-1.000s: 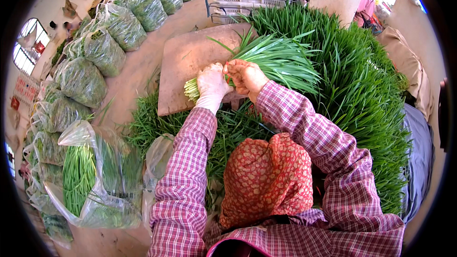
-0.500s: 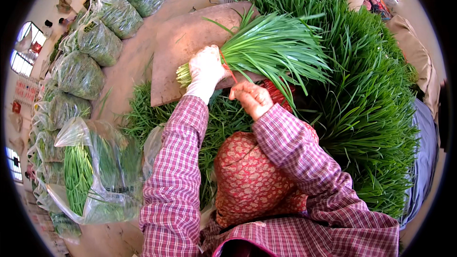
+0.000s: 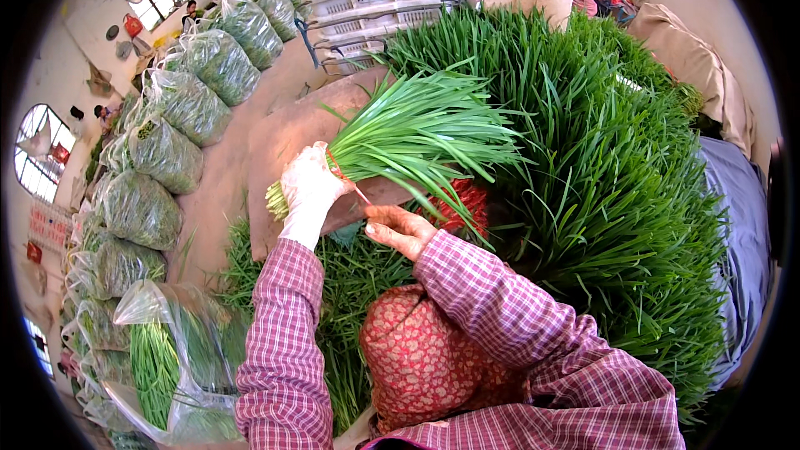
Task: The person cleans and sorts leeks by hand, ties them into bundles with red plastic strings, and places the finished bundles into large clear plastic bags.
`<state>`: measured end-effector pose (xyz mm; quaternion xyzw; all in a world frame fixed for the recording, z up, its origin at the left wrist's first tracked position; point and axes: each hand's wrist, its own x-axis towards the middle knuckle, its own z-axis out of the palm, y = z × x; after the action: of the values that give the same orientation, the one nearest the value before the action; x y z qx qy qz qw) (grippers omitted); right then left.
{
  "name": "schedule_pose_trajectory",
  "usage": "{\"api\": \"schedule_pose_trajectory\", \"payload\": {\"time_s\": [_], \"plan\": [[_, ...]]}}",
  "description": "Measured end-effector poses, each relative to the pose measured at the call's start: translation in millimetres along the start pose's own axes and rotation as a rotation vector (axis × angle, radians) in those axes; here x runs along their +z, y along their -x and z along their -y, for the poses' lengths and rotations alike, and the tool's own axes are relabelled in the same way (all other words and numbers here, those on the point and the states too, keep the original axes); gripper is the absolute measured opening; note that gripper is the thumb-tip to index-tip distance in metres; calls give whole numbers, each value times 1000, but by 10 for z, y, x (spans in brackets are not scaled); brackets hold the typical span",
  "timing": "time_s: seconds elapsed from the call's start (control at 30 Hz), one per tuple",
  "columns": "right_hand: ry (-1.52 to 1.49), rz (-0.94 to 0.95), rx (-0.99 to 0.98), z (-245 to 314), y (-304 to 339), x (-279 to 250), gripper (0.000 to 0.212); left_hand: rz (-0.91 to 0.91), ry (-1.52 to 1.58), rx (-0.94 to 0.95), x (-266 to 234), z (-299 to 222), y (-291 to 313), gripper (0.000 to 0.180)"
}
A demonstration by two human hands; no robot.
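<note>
A bunch of garlic chives (image 3: 425, 121) lies slantwise over a brown board (image 3: 275, 146), pale stem ends to the left and green leaves fanning right. My left hand (image 3: 312, 186), in a whitish glove, is closed around the stems. A thin red tie (image 3: 360, 193) runs round the bunch just beyond that hand. Its end stretches down to my right hand (image 3: 400, 229), whose thumb and fingers pinch it. Beside the right hand, partly under the leaves, lies a heap of red strands (image 3: 467, 207).
Loose chives stand in a big pile (image 3: 600, 167) on the right. Filled clear bags (image 3: 142, 208) line the left side, and an open plastic bag (image 3: 200, 375) with chives stands nearer. Stacked grey-white crates (image 3: 383, 4) are at the back. A red floral cloth (image 3: 425, 358) covers my lap.
The head view has shifted, so the scene sits lower and more of the crates shows. My left hand still grips the chives; my right hand still holds the tie, its fingers now straighter.
</note>
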<state>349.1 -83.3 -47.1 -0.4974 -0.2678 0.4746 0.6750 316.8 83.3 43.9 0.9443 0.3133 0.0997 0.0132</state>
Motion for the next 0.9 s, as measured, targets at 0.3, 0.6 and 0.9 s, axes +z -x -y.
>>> {"api": "schedule_pose_trajectory", "payload": {"time_s": [0.3,0.6,0.9], "plan": [[-635,-218,-299,629,-451,-256,89,-454,-78,147,-12,-195,335,79],[-311,-309,-524,1505,-13,-491,43,-56,1200,442,-294,-372,350,114],[171,-340,-566,1378,766,-1109,39,459,1824,418,-406,-1146,167,51]]}}
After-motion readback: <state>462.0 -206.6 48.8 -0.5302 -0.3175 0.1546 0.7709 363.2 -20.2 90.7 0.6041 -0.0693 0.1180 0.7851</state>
